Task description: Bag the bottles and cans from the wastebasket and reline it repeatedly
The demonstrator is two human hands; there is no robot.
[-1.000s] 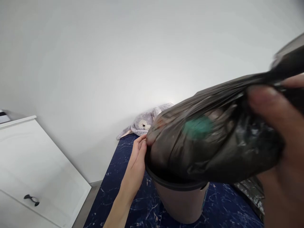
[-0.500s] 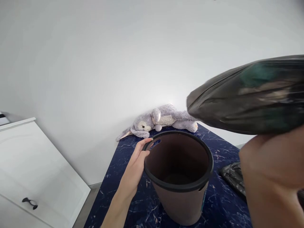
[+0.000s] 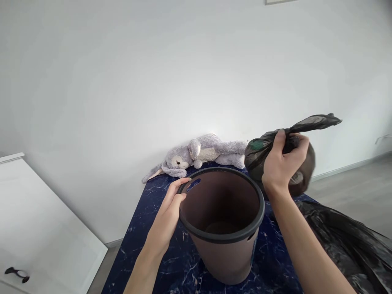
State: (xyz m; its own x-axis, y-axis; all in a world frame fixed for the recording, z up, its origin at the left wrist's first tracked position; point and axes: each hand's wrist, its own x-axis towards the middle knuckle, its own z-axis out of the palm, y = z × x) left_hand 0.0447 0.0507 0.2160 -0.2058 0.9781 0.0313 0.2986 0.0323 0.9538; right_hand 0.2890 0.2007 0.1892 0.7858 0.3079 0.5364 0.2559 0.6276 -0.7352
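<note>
A brown trash bin (image 3: 220, 257) with a dark rim stands upright on the blue marbled tabletop (image 3: 147, 216). Its inside shows bare walls and floor. My left hand (image 3: 167, 212) grips the bin's rim at the left, beside the handle slot, with thumb and fingers pinched on it. My right hand (image 3: 283, 163) is closed around the twisted neck of a filled black garbage bag (image 3: 257, 157), to the right of the bin. The bag's loose end sticks out to the right above the hand. Through the thin plastic, something green shows.
Behind the bin, a grey plush bunny (image 3: 205, 151) lies along the wall. Another black plastic bag (image 3: 339, 237) spreads over the table's right side. A white cabinet (image 3: 49, 220) with a black handle stands at the left.
The filled bag has come down from the upper right and hangs lower, beside the bin. My right hand moved with it. My left hand stays on the rim; the view has shifted right.
</note>
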